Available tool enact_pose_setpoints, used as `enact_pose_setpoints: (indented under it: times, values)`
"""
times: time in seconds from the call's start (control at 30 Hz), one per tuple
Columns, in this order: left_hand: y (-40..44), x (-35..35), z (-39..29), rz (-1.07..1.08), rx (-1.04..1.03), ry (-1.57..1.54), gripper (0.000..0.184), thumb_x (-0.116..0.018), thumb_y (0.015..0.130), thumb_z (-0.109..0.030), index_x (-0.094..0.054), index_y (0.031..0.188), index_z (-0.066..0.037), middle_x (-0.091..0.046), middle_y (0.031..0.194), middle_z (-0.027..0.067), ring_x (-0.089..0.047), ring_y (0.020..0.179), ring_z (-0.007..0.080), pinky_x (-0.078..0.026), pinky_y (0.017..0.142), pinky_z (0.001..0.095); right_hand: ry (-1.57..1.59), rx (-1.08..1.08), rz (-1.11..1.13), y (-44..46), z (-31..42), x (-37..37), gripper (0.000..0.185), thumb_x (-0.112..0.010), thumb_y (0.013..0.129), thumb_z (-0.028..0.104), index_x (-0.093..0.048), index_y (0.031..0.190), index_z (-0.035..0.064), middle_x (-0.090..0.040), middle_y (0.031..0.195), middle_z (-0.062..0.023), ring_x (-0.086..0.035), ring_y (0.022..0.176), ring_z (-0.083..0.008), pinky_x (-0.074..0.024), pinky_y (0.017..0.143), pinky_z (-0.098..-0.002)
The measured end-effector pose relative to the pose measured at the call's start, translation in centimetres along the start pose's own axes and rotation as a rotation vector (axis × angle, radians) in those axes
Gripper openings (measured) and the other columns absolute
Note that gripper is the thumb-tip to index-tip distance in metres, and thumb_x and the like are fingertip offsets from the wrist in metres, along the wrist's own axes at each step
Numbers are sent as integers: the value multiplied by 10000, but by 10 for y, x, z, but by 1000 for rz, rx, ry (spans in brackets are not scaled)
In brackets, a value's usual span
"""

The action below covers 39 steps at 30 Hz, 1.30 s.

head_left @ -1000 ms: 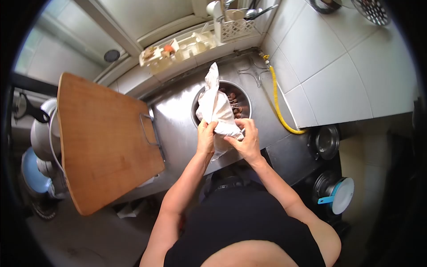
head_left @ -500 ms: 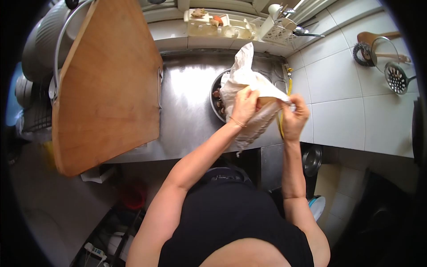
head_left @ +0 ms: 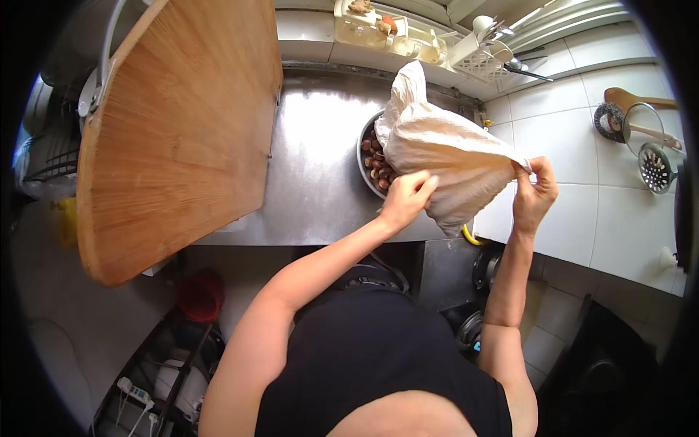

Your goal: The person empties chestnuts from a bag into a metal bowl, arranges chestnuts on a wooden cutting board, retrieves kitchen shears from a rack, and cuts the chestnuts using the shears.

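Note:
A whitish cloth [head_left: 451, 149] hangs spread out over the right part of a round metal bowl. Reddish-brown round pieces [head_left: 376, 164] show in the uncovered left part of the bowl [head_left: 360, 162]. My right hand [head_left: 535, 191] pinches the cloth's right corner, well to the right of the bowl. At the bowl's near edge is my left hand [head_left: 408, 202], its thumb and forefinger apart against the lower left side of the cloth; nothing shows held in it.
A large wooden board [head_left: 182, 138] stands at the left of the steel counter [head_left: 309, 160]. Behind are a tray with jars [head_left: 364, 30] and a utensil basket [head_left: 484, 64]. Utensils [head_left: 654, 164] hang on the right wall. A yellow hose [head_left: 472, 237] shows below the cloth.
The cloth has gone from bunched between both hands to stretched out to the right. My right hand has moved right with its corner; my left hand has let go. More of the pieces show.

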<state>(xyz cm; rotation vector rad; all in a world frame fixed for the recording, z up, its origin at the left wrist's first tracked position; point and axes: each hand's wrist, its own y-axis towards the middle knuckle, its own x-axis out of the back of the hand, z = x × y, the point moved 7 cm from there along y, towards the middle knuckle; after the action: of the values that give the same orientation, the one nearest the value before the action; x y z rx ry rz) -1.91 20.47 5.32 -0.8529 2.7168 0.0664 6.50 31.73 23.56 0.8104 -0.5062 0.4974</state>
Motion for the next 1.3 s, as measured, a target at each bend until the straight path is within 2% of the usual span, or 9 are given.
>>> enact_pose_setpoints:
  times: [0.1, 0.17, 0.3, 0.37, 0.47, 0.6, 0.7, 0.83, 1.3]
  values:
    - [-22, 28, 52, -62, -19, 286, 255, -533, 790, -190, -500, 617, -6, -503, 517, 24, -474, 500, 117, -399, 511, 262, 1, 81, -44, 10, 11, 18, 145, -602, 718, -26, -474, 662, 14, -436, 622, 17, -405, 616, -70, -350, 585, -192]
    - [2, 63, 72, -224, -99, 167, 181, -546, 781, -174, -529, 749, 3, -570, 683, 66, -537, 648, 142, -435, 620, 267, 53, 87, -90, 21, 14, 35, 123, -600, 719, -38, -494, 683, 12, -458, 650, 21, -420, 634, -68, -361, 608, -186]
    - [115, 94, 49, -330, -286, 339, 500, -576, 771, -225, -408, 1167, 30, -536, 1074, 171, -536, 919, 242, -416, 812, 321, 178, 135, -25, 43, 28, 46, 83, -590, 740, -42, -527, 712, 5, -487, 675, 9, -446, 651, -61, -372, 608, -182]
    - [147, 76, 32, -205, -51, 81, 422, -530, 812, -214, -438, 1157, 11, -505, 1124, 160, -474, 1042, 215, -355, 900, 302, 173, 163, 25, 47, 32, 46, 77, -591, 740, -39, -531, 715, 1, -488, 670, 7, -451, 638, -61, -379, 593, -184]
    - [173, 46, 28, 194, 63, -8, 347, -553, 801, -217, -524, 1071, -2, -576, 995, 110, -525, 915, 144, -403, 816, 264, 175, 151, 41, 46, 16, 51, 74, -578, 741, -52, -532, 712, -2, -490, 665, 6, -456, 624, -60, -386, 581, -187]
    - [182, 23, 7, 182, -142, 226, 201, -577, 788, -179, -618, 873, -1, -609, 767, 16, -521, 683, 43, -435, 611, 200, 156, 84, 34, 38, -5, 53, 83, -557, 739, -73, -532, 698, -5, -492, 664, 5, -470, 636, -61, -396, 593, -186]
    - [157, -12, -32, 208, -184, 322, 259, -598, 718, -263, -636, 855, -47, -625, 711, 98, -572, 650, 119, -441, 641, 263, 168, 68, 37, 36, -19, 50, 79, -560, 737, -68, -533, 697, -6, -492, 660, 5, -478, 646, -59, -401, 603, -185]
    - [148, -23, -45, 243, -166, 344, 220, -592, 772, -208, -623, 849, -5, -616, 728, 30, -531, 629, 54, -446, 583, 215, 165, 44, 94, 34, -33, 42, 73, -554, 746, -56, -542, 697, -4, -505, 648, 6, -483, 639, -58, -403, 606, -186]
    - [147, 61, 6, 7, 60, 8, 301, -625, 765, -227, -587, 935, 18, -611, 886, 70, -567, 807, 115, -437, 731, 232, 180, 240, 92, 51, -20, 70, 105, -561, 713, -99, -560, 766, -8, -512, 692, -4, -478, 676, -73, -402, 631, -196]
